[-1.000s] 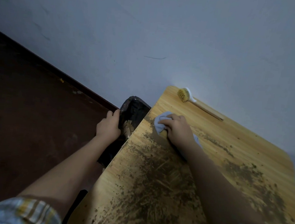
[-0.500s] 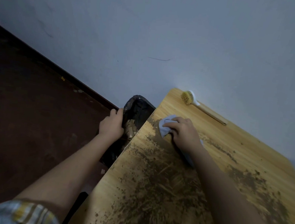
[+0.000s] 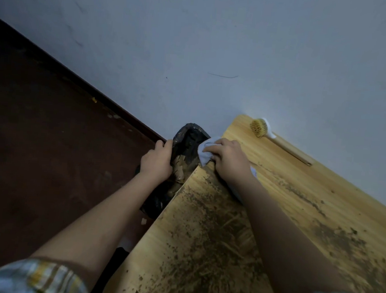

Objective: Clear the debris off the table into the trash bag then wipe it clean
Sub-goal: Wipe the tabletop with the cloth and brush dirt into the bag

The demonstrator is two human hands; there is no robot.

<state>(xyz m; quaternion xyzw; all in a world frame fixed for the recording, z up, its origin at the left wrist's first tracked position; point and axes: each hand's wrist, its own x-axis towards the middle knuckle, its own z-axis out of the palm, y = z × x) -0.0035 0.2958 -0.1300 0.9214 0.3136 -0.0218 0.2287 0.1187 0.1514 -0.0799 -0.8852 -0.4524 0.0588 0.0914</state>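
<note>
**dustbunny_42:** At the table's left edge, the right hand (image 3: 229, 162) has its fingers curled over a pale cloth (image 3: 205, 153), which already pokes out past the wood. Left hand (image 3: 157, 162) grips the rim of the black trash bag (image 3: 187, 136), mouth held open just below that edge. So the bag sits directly left of the cloth, basically touching distance.

**sweepy:** And the dirt?

**dustbunny_42:** Most debris (image 3: 205, 235) lies nearer the person than the cloth, a dark band running along the wooden table (image 3: 241, 131) toward the camera. A second patch (image 3: 341, 241) is off to the right, well apart from the bag.

**sweepy:** Anything in the way?

**dustbunny_42:** Only a dish brush (image 3: 260, 128) by the wall, long handle lying along the back edge, clear of the sweep path. I'd guess the right forearm crossing the mess is the real nuisance, and crumbs could miss the bag's mouth.
</note>
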